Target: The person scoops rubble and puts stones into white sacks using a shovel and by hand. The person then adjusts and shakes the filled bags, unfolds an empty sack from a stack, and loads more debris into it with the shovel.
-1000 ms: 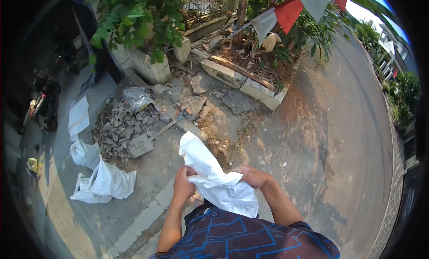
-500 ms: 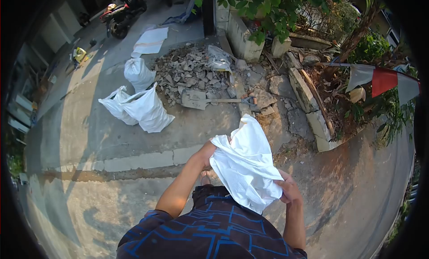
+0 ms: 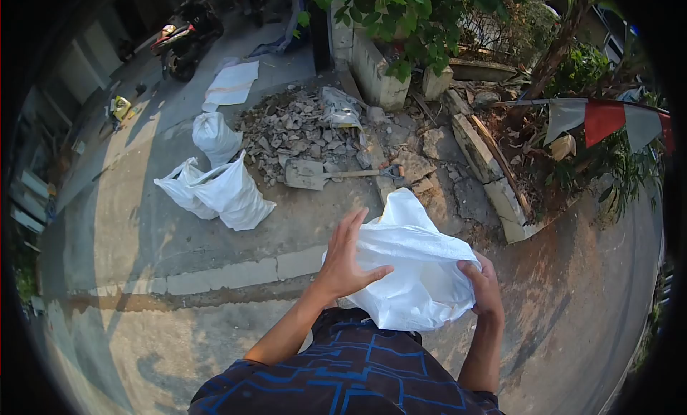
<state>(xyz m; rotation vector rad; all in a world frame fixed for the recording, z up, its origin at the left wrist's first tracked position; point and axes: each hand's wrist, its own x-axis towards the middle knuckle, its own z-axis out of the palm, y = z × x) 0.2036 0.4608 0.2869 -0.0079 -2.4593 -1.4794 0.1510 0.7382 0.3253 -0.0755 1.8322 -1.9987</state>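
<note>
A white woven sack [image 3: 411, 272] hangs in front of my body, its mouth spread so that part of the inside shows. My right hand [image 3: 484, 282] grips the sack's rim on the right, thumb over the edge and fingers behind. At the sack's left side my left hand [image 3: 349, 261] is open, fingers stretched upward and thumb apart, lying against or just beside the cloth; contact is hard to tell. Beyond the sack, a shovel [image 3: 305, 174] lies at the front of a heap of broken concrete [image 3: 297, 128].
Filled white sacks [image 3: 240, 196] stand left of the rubble. A flat white sheet [image 3: 232, 84] lies behind them, and a motorcycle [image 3: 184, 46] is parked farther back. On the right are a broken concrete curb [image 3: 478, 150], plants and a string of red and white flags [image 3: 603, 121].
The bunched sack has been spread wider, and its mouth now shows. My left hand has let go of its gathered edge and opened; my right hand has moved slightly up and right.
</note>
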